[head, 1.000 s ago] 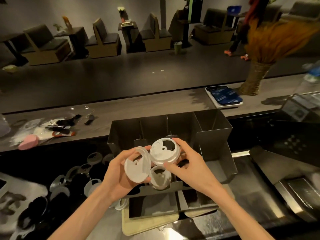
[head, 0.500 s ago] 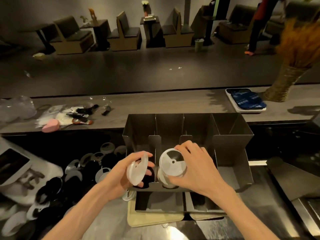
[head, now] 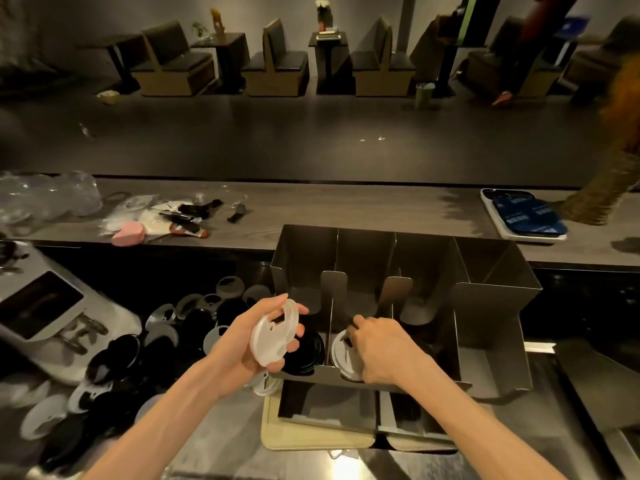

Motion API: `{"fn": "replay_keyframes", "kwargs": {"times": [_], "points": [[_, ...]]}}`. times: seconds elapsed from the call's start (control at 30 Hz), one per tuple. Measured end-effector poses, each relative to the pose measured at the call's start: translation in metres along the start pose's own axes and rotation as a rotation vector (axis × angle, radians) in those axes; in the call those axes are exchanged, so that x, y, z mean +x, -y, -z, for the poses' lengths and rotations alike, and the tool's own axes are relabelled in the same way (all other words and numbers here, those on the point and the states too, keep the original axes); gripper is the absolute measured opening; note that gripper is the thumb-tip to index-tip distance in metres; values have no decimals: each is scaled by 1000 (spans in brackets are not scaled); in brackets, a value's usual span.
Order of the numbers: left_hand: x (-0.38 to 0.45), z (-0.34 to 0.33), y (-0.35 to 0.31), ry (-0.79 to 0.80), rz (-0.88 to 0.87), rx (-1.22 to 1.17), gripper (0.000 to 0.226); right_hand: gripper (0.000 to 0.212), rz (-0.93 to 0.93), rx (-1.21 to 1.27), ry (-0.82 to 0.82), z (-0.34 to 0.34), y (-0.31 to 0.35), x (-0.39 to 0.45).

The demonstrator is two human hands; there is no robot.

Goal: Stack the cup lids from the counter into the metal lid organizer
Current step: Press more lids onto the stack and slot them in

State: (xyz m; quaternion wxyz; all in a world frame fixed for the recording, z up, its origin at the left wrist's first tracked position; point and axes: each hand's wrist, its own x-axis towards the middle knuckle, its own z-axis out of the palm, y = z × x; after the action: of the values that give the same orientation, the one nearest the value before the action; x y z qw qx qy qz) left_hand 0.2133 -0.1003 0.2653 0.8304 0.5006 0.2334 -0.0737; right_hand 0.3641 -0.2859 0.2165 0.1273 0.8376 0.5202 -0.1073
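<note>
The white cup lid point(head: 274, 336) in my left hand point(head: 258, 341) was a thin, translucent plastic disc with a raised rim and a cut-out sip opening, tilted nearly on edge just left of centre in the frame. My fingers curled round its back and my thumb pressed the top rim, a loose half-closed hold. Behind it, black lids point(head: 304, 351) stood glossy and round in the leftmost slot of the metal lid organizer point(head: 491, 327), a folded sheet-steel box with a brushed, dull sheen and upright dividers (rounded tabs at their front edges). My right hand point(head: 381, 351) reached into the second slot, fingers bent down on a second white lid point(head: 341, 355) that stood against the front lip; whether I pinched it or only pressed it I cannot tell. Lower left of the frame, loose lids point(head: 166, 337), black and frosted white, lay heaped on the dark steel counter point(head: 221, 441). A pale cream tray point(head: 311, 439) sat under the organizer's near edge. Upper left, a pink sponge-like lump point(head: 127, 233) lay on the wood-grain bar top point(head: 346, 209).
</note>
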Motion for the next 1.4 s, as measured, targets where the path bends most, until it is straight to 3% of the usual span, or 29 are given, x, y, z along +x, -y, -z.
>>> {"fn": "replay_keyframes", "kwargs": {"times": [0.4, 0.5, 0.6, 0.73, 0.83, 0.93, 1.07, 1.2, 1.4], "points": [[5, -5, 4, -20, 9, -91, 47, 63, 0, -86, 144, 10, 8, 14], [9, -8, 0, 1, 18, -102, 57, 84, 0, 34, 158, 16, 6, 4], [11, -13, -7, -14, 12, -80, 56, 89, -34, 370, -33, 37, -9, -20], [14, -25, -11, -150, -4, 99, 46, 54, -55, 714, -404, 67, -33, -51], [21, -38, -13, -109, -73, 216, 46, 69, 29, 940, -500, 77, -33, -63], [27, -51, -12, -72, -120, 239, 39, 94, 98, 848, -391, 73, -21, -63], [30, -58, -9, -6, -144, 237, 27, 82, 106, 742, -468, 61, -13, -56], [25, -53, -14, 71, -110, 67, 34, 79, 1, 726, -600, 56, -21, -58], [24, -51, -8, 56, -102, 51, 40, 79, -21, 621, -607, 51, -19, -54]]}}
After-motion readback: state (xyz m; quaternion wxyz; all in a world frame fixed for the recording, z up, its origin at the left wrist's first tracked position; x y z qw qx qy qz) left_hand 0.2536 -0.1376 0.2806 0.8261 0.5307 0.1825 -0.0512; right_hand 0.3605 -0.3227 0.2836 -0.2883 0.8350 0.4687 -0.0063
